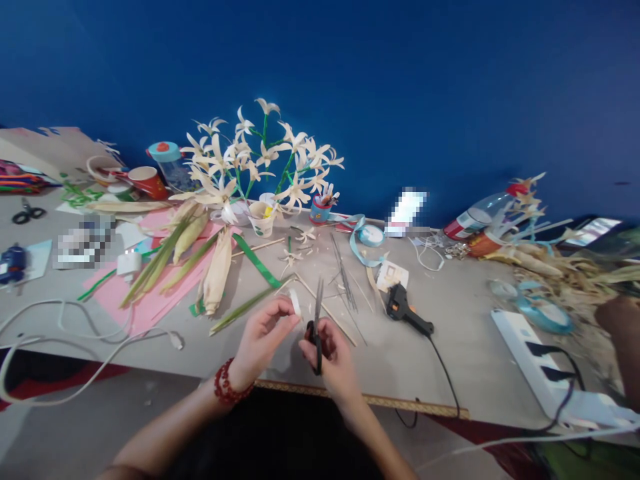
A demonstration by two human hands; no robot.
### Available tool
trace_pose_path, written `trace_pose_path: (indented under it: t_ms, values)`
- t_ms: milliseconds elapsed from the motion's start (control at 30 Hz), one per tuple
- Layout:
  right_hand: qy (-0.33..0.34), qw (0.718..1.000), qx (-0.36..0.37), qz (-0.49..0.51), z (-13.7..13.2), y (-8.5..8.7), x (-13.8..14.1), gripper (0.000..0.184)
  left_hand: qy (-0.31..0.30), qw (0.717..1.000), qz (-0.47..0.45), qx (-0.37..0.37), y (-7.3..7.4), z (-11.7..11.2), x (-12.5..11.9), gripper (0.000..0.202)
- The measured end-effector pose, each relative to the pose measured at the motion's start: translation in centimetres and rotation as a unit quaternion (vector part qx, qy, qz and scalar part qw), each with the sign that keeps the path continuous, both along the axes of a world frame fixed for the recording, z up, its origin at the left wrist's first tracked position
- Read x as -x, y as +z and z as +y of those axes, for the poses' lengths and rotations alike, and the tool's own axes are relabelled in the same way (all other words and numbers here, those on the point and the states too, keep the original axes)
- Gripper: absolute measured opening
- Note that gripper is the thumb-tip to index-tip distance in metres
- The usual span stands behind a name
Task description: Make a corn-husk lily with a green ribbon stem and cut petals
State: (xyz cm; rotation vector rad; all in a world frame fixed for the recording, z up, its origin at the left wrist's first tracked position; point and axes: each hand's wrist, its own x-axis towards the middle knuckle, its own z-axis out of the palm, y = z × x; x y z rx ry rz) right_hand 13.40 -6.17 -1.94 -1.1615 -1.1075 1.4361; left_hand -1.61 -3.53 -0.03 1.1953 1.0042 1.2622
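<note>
My left hand [273,330] pinches a small pale strip [295,303], which looks like a piece of corn husk, between thumb and fingers. In my right hand [333,360] is a pair of scissors [317,320] with dark handles, its blades pointing up and away from me. The blades stand just right of the strip, apart from it. Beyond my hands, thin wires [343,273] and sticks lie on the grey table [305,263]. A small husk flower [290,257] rests there too. Behind them, a paper cup [261,219] holds several cream husk flowers [267,153] on green stems.
A black glue gun [407,310] lies to the right, its cord running over the front edge. Corn husks [217,273] and pink paper [120,293] cover the left side. A white power strip [525,367] sits at right, near another person's arm [620,340]. White cable [65,333] loops at left.
</note>
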Motion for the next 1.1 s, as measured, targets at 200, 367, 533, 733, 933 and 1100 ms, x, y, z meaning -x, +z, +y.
trace_pose_path:
  t_ms: [200,367,533,733,933,1100]
  values:
    - [0.114,0.993,0.034,0.008,-1.3,-0.6,-1.0,0.046,-0.012,1.0,0.012,-0.014,0.6,0.4,0.9,0.009]
    - [0.149,0.986,0.067,0.041,-1.5,-0.3,-1.4,0.051,-0.044,0.993,0.091,-0.061,1.0,0.7,1.6,0.011]
    - [0.147,0.986,0.067,0.039,-1.2,0.2,-1.3,0.049,-0.064,0.981,0.156,-0.093,1.6,0.9,1.8,0.011]
    - [0.136,0.987,0.073,0.044,-1.1,0.3,-1.2,0.05,-0.086,0.973,0.186,-0.101,2.3,0.9,1.9,0.012]
    - [0.132,0.987,0.072,0.057,-1.4,0.2,-1.1,0.05,-0.093,0.978,0.166,-0.086,2.4,1.0,1.7,0.014]
    - [0.134,0.986,0.078,0.067,-1.4,0.4,-1.0,0.05,-0.098,0.981,0.148,-0.074,2.1,1.0,1.7,0.014]
